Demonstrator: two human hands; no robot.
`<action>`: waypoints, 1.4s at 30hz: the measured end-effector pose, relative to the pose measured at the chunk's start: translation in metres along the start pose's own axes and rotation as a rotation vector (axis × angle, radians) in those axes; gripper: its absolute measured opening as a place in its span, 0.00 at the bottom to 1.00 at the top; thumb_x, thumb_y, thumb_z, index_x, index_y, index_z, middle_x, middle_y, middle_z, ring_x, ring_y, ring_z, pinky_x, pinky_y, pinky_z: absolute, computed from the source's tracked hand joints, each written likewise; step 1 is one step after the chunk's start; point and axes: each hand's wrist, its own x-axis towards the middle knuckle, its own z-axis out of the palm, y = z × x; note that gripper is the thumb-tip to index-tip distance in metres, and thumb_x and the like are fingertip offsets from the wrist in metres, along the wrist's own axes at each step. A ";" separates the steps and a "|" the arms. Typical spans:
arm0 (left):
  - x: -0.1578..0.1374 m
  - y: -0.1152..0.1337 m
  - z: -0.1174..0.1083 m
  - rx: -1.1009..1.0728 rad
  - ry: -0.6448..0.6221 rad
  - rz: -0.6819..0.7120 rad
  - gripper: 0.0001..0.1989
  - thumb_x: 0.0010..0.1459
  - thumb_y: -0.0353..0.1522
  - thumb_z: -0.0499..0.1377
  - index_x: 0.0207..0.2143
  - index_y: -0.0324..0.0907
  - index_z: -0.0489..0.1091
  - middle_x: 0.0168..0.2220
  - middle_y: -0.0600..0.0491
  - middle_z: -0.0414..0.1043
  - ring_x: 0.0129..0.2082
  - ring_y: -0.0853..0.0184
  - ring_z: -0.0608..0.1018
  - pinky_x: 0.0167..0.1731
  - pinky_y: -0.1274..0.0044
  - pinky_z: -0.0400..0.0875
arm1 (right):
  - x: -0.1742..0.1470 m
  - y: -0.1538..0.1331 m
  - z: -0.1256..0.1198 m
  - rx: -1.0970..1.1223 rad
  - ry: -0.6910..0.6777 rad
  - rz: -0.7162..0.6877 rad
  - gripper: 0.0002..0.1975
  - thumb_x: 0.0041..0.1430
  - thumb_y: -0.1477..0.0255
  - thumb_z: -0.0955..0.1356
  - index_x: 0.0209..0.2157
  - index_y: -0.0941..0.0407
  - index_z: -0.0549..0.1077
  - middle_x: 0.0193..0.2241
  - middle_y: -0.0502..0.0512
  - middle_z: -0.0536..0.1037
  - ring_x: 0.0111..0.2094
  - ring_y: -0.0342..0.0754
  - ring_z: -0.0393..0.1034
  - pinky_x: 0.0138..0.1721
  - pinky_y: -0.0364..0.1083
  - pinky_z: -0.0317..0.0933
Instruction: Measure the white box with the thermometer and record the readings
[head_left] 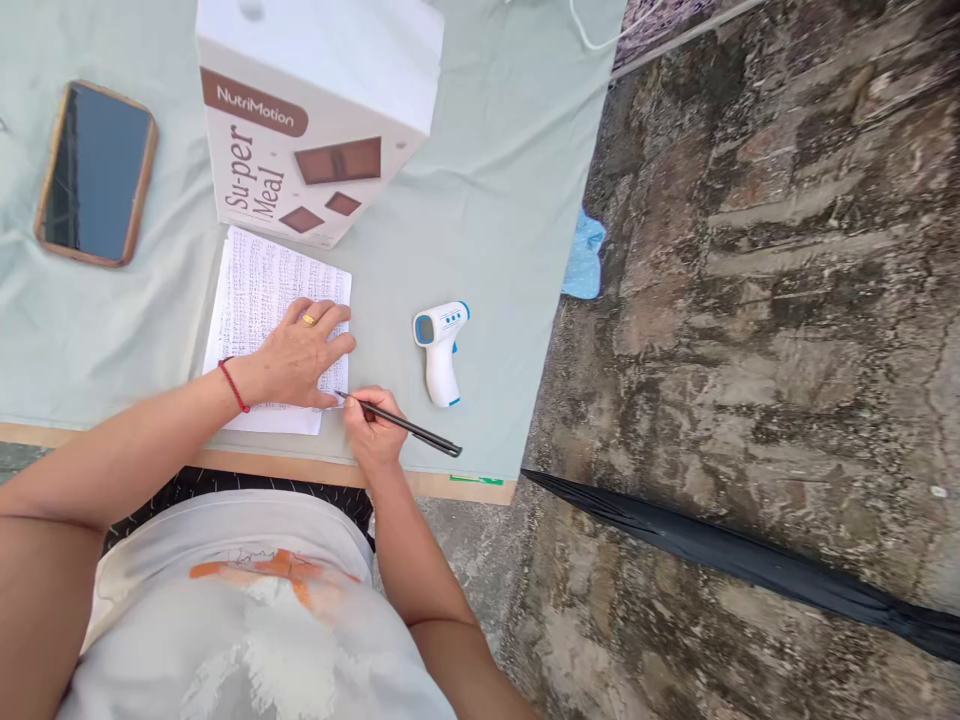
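A sheet of paper [259, 290] covered in rows of handwriting lies near the table's front edge, with white paper showing beneath it. My left hand [300, 350] rests flat on it, fingers spread, a gold ring on one finger and a red cord at the wrist. At the sheet's lower right corner, my right hand [373, 425] grips a black pen [420, 433]. The pen's tip touches or hovers just over the paper; I cannot tell which. To the right of my hands lies a white and blue infrared thermometer [441, 350].
A white and brown box [300, 130] stands right behind the paper. At the far left lies a phone [96, 175] in a brown case. A white cable [592, 42] crosses the back right corner. Beyond the table's right edge are a blue cloth-like item [583, 258] and a long black wrapped object [720, 545].
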 end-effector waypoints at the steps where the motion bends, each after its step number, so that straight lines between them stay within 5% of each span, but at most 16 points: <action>1: 0.000 0.000 -0.001 0.000 -0.004 -0.002 0.30 0.47 0.47 0.70 0.46 0.38 0.69 0.58 0.36 0.64 0.55 0.45 0.67 0.55 0.56 0.57 | 0.000 0.001 0.000 -0.011 -0.006 -0.008 0.04 0.56 0.69 0.68 0.29 0.53 0.72 0.23 0.45 0.71 0.22 0.40 0.62 0.24 0.41 0.59; 11: 0.000 0.000 -0.001 0.017 -0.007 0.005 0.30 0.47 0.48 0.69 0.46 0.38 0.69 0.57 0.36 0.64 0.54 0.45 0.67 0.55 0.56 0.57 | 0.001 -0.002 0.000 0.001 -0.005 -0.085 0.02 0.56 0.74 0.68 0.29 0.53 0.72 0.22 0.43 0.71 0.21 0.39 0.60 0.23 0.40 0.57; 42: 0.002 0.001 -0.004 0.043 -0.033 -0.005 0.31 0.46 0.47 0.71 0.46 0.38 0.70 0.58 0.36 0.65 0.55 0.46 0.67 0.55 0.57 0.58 | -0.001 -0.001 0.000 -0.033 0.038 0.016 0.04 0.56 0.70 0.67 0.29 0.53 0.71 0.23 0.44 0.71 0.22 0.40 0.62 0.25 0.41 0.60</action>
